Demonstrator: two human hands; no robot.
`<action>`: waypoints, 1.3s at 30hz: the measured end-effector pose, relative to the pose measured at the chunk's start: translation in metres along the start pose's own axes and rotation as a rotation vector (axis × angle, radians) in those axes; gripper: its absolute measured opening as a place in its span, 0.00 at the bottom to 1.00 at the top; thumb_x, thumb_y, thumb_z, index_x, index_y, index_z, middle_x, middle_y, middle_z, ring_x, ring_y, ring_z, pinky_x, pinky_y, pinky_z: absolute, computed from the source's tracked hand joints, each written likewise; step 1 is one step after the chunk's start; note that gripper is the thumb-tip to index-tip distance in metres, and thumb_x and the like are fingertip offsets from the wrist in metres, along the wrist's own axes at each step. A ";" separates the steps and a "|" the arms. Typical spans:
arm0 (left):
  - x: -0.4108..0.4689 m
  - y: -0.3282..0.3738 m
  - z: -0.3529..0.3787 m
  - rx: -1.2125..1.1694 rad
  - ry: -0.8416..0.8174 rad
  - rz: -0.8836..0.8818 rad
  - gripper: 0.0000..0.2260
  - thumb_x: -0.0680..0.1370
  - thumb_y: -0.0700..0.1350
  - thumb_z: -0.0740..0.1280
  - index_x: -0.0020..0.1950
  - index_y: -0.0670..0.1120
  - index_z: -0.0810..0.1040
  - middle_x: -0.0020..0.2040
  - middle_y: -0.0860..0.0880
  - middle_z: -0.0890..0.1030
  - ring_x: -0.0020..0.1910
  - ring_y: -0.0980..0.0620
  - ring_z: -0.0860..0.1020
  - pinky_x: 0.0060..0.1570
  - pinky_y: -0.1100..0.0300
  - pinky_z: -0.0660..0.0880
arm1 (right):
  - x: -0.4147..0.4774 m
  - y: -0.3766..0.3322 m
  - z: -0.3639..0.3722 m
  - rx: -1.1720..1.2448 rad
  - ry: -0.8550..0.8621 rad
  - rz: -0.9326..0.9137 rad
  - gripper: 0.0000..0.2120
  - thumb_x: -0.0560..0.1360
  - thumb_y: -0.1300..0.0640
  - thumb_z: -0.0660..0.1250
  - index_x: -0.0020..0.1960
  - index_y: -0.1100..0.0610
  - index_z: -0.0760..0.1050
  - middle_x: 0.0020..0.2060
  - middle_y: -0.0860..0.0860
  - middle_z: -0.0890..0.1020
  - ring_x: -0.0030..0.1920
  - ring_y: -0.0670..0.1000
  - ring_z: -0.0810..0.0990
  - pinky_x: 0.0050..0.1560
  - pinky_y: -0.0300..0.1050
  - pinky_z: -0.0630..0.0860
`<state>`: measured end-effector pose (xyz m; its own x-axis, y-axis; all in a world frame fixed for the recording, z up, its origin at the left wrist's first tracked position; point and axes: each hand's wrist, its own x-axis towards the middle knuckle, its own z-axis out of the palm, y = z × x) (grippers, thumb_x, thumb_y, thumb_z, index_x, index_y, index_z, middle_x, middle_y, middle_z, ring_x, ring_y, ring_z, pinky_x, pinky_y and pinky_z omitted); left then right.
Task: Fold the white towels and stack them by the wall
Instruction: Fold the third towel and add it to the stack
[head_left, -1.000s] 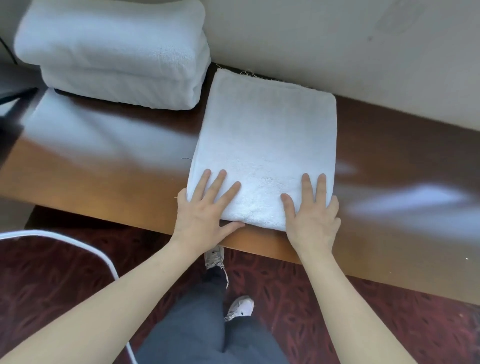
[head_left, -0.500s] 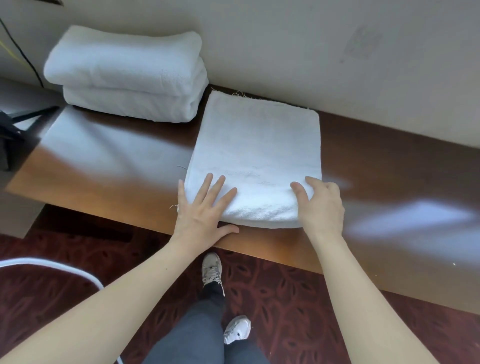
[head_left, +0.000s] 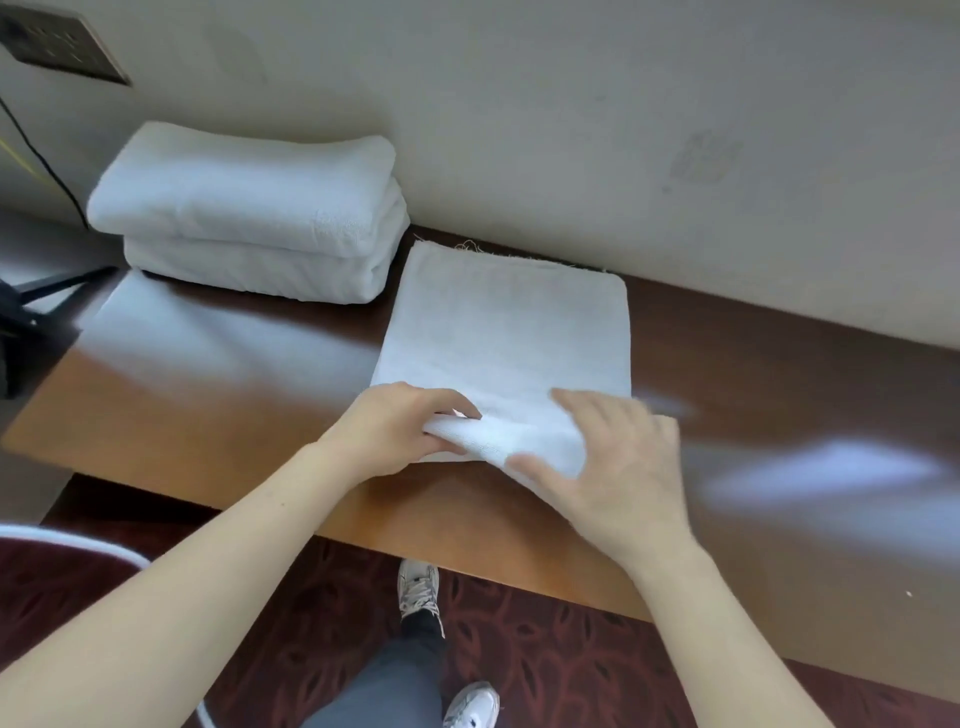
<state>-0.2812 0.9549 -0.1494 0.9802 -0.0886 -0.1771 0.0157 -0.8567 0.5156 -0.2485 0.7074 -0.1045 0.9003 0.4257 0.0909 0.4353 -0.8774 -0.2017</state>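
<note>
- Done: two thick folded white terry towels (head_left: 249, 213) sit stacked against the cream wall (head_left: 571, 104), on the glossy brown wooden bench (head_left: 182, 415).
- Left, I judge: the third white towel (head_left: 504, 322), flat just right of the stack, needs another fold, then stacking.
- Its near edge is raised: left hand (head_left: 389, 431) and right hand (head_left: 623, 467) pinch it with curled fingers (head_left: 447, 397).

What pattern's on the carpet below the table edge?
Dark red carpet with a darker leaf-like motif, seen in the head view.

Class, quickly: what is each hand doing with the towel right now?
Left hand: grips the towel's near edge.
Right hand: grips the same edge.
</note>
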 end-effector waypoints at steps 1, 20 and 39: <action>0.008 0.003 -0.011 -0.052 -0.062 -0.025 0.13 0.73 0.55 0.74 0.56 0.64 0.79 0.48 0.65 0.83 0.49 0.63 0.78 0.46 0.65 0.70 | 0.002 -0.005 0.003 -0.003 -0.089 -0.077 0.42 0.64 0.20 0.57 0.68 0.46 0.73 0.61 0.45 0.78 0.59 0.54 0.76 0.57 0.52 0.66; 0.071 -0.010 -0.069 0.006 0.186 0.154 0.20 0.69 0.66 0.71 0.55 0.57 0.74 0.56 0.60 0.78 0.55 0.57 0.76 0.47 0.63 0.71 | 0.117 0.011 -0.026 0.066 -0.403 0.038 0.09 0.80 0.55 0.61 0.59 0.48 0.65 0.48 0.46 0.78 0.44 0.56 0.74 0.44 0.50 0.71; 0.136 -0.039 -0.073 -0.022 0.185 -0.104 0.30 0.65 0.80 0.55 0.39 0.53 0.71 0.32 0.55 0.73 0.37 0.58 0.73 0.33 0.66 0.65 | 0.200 0.094 -0.025 0.394 -0.470 -0.030 0.21 0.72 0.47 0.71 0.62 0.34 0.69 0.55 0.31 0.75 0.54 0.37 0.74 0.52 0.37 0.72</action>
<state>-0.1344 1.0136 -0.1326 0.9926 0.0962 -0.0741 0.1208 -0.8450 0.5209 -0.0276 0.7044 -0.0806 0.7491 0.5801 -0.3198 0.3447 -0.7537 -0.5595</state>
